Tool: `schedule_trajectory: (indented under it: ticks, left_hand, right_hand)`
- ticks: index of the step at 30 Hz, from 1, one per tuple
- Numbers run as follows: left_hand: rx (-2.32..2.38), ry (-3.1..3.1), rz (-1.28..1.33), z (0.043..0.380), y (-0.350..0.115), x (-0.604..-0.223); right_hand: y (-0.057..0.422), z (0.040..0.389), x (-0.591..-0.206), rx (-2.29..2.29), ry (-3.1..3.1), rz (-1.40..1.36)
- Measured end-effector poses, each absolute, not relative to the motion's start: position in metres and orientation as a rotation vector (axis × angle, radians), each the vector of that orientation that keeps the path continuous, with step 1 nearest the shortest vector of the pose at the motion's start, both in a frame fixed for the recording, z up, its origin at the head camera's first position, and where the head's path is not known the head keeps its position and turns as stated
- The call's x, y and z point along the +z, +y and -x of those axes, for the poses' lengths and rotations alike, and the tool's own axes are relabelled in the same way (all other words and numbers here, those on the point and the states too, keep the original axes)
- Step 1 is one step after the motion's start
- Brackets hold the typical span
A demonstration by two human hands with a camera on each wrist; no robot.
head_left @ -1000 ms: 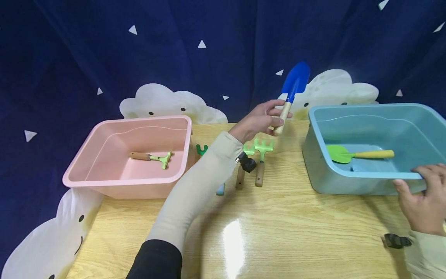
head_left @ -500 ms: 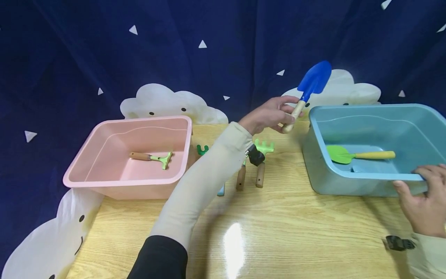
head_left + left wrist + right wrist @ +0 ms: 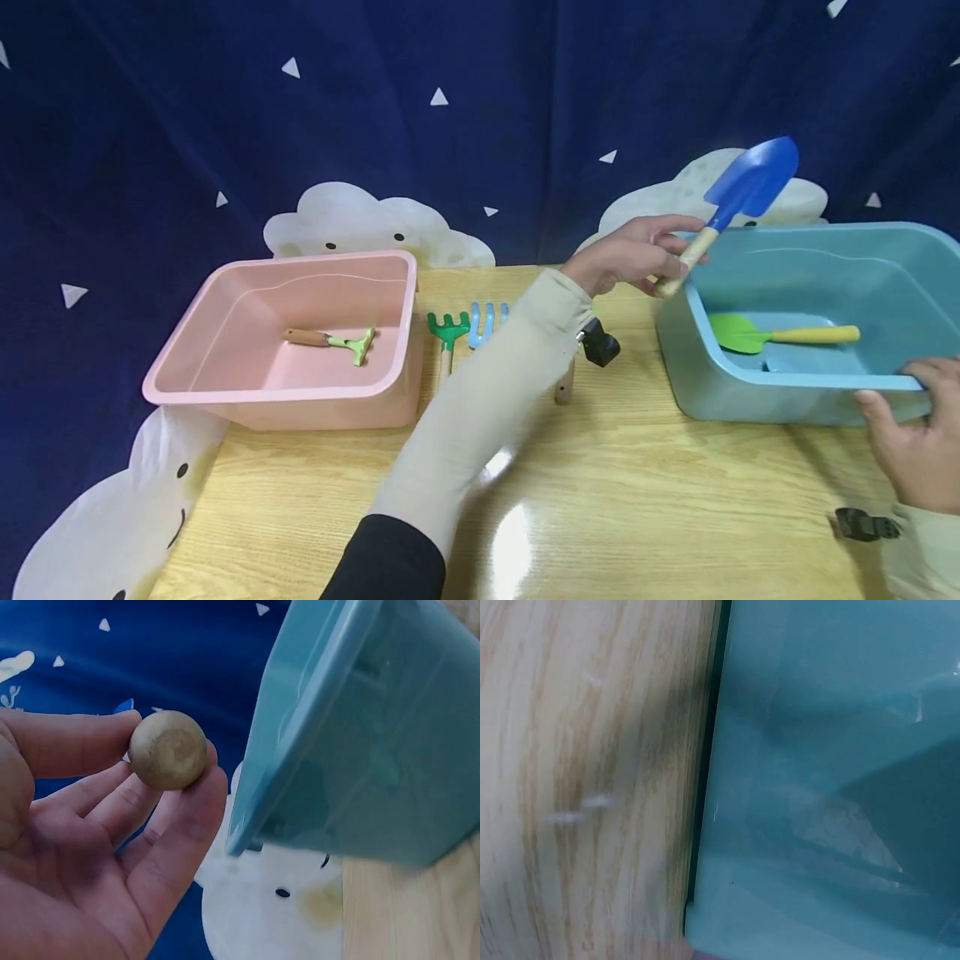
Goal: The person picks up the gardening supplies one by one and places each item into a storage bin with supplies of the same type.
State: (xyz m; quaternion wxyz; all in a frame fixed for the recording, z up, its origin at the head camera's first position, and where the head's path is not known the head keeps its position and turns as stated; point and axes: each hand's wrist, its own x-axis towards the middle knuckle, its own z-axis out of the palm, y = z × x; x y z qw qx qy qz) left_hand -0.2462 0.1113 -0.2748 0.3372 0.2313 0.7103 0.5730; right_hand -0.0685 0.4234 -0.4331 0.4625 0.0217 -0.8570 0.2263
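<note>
Blue trowel [image 3: 753, 182] is up in the air in the left hand [image 3: 637, 254], just off the left end of the blue tub [image 3: 787, 400]. Taking the clock face as the head view shows it, its long axis runs from the butt of the pale wooden handle [image 3: 686, 260] at about seven o'clock to the blade tip at about one, so the blade points away from the person, up over the tub's back left corner.

Thumb and fingers of the left hand pinch the handle near its butt; in the left wrist view that round end faces the camera, with a gap between it and the tub wall. How high the blade stands above the rim I cannot tell.

From the left hand, the tub's hollow opens between three and four o'clock, so the blade's line looks turned well away from it; that angle seems to be the relation that counts. Inside, a green trowel [image 3: 780, 335] lies nearly along nine to three, its handle toward three.

The right hand [image 3: 918, 437] is farther from the blue trowel, which sits between ten and eleven o'clock from it. Its fingers hook over the tub's near rim, thumb outside. The two hands are well apart.
</note>
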Motion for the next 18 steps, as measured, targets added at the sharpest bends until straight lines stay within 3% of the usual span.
schedule_trajectory:
  ticks: [18]
  left_hand:
    - [1.336,1.951,-0.557,0.213,0.163,-0.295]
  right_hand:
    - [0.409,0.070,-0.434,0.621,-2.076,-0.052]
